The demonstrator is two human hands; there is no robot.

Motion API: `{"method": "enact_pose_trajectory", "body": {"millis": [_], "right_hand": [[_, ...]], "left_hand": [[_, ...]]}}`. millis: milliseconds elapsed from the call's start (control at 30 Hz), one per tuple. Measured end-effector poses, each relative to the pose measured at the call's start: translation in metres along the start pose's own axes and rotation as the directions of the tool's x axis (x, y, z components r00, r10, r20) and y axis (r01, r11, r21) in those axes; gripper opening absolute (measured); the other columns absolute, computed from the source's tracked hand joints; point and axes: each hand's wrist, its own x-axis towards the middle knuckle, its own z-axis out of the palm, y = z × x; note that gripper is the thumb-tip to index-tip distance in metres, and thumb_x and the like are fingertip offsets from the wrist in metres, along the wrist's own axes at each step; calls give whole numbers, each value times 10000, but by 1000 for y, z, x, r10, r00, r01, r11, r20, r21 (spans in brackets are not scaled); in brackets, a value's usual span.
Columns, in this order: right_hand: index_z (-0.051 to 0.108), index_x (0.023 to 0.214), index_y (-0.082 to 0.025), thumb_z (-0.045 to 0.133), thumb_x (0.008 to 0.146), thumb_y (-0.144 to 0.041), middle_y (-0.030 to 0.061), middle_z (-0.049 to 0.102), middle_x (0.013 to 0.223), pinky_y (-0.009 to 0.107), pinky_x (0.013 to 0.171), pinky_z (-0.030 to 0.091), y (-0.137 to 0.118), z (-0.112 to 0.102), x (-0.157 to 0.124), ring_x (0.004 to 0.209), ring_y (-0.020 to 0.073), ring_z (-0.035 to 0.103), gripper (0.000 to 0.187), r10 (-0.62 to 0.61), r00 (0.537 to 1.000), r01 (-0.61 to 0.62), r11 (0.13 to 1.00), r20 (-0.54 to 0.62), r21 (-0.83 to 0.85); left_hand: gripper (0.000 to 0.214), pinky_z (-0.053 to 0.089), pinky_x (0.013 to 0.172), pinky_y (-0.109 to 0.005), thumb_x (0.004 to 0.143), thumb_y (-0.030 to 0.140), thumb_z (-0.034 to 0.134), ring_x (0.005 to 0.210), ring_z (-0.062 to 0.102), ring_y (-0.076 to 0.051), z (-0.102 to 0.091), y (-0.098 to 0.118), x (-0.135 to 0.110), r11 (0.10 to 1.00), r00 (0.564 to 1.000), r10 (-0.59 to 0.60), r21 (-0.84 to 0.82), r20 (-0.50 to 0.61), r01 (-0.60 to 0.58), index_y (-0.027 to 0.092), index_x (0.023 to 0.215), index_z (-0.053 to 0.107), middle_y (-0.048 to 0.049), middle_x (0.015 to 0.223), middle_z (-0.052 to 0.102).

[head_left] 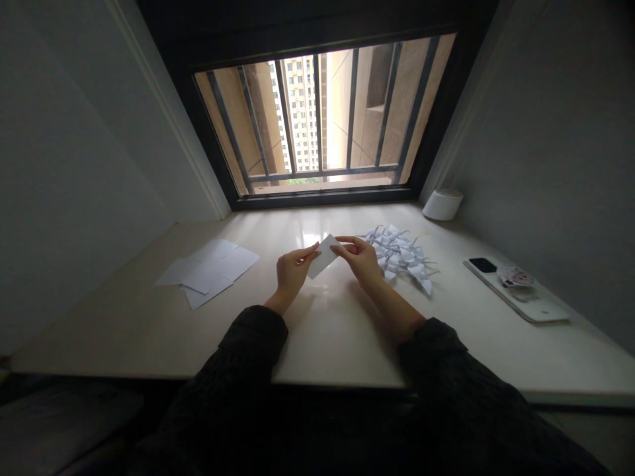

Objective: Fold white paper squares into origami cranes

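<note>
A small folded piece of white paper [325, 258] is held up over the middle of the table, tilted with one corner pointing up. My left hand [294, 266] pinches its left edge between thumb and fingers. On the opposite side, my right hand [360, 256] grips the paper near the upper right edge, thumb in front. Just beyond my right hand lies a pile of folded white paper cranes [399, 252], partly hidden by that hand. Flat white paper sheets [218, 264] overlap one another to the left of my hands.
The pale tabletop [332, 344] ends at a front edge close to my body. A phone [520, 291] with a round grip lies at the right. A white cylindrical object [443, 204] stands at the back right corner, by the barred window [322, 119].
</note>
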Motion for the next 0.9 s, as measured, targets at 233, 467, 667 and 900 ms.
{"method": "enact_pose_trajectory", "body": {"millis": [233, 467, 667, 900], "right_hand": [[702, 894, -197, 769, 597, -425, 22, 722, 678, 293, 612, 482, 0, 0, -1, 620, 175, 657, 381, -10, 1000, 10, 1000, 6, 11], [703, 896, -196, 778, 603, -388, 14, 718, 677, 301, 674, 488, 5, 0, 2, 655, 169, 658, 359, 13, 1000, -15, 998, 21, 58], [706, 890, -191, 774, 592, -416, 25, 721, 682, 314, 686, 491, 4, 0, 2, 668, 180, 661, 380, 29, 1000, -29, 999, 5, 41], [683, 959, -195, 780, 571, -444, 19, 703, 707, 279, 633, 459, 7, 6, -2, 669, 157, 620, 470, 105, 994, -104, 993, -5, 47]], "left_hand": [[255, 419, 659, -280, 692, 387, 730, 706, 614, -192, -1, -5, 2, 993, 998, 58, 106, 25, -60, 292, 927, 742, -25, 929, 732], [270, 441, 672, -289, 709, 396, 713, 745, 635, -208, -2, -8, 3, 994, 999, 32, 107, 21, -34, 283, 952, 735, -29, 922, 733], [239, 448, 685, -292, 673, 359, 754, 793, 655, -230, -2, -6, 2, 999, 1000, 17, 37, 7, -17, 281, 899, 747, -28, 942, 726], [270, 500, 736, -306, 738, 360, 694, 840, 675, -218, 2, -10, 2, 995, 998, 69, 77, 3, -69, 241, 979, 722, -38, 989, 715]]}}
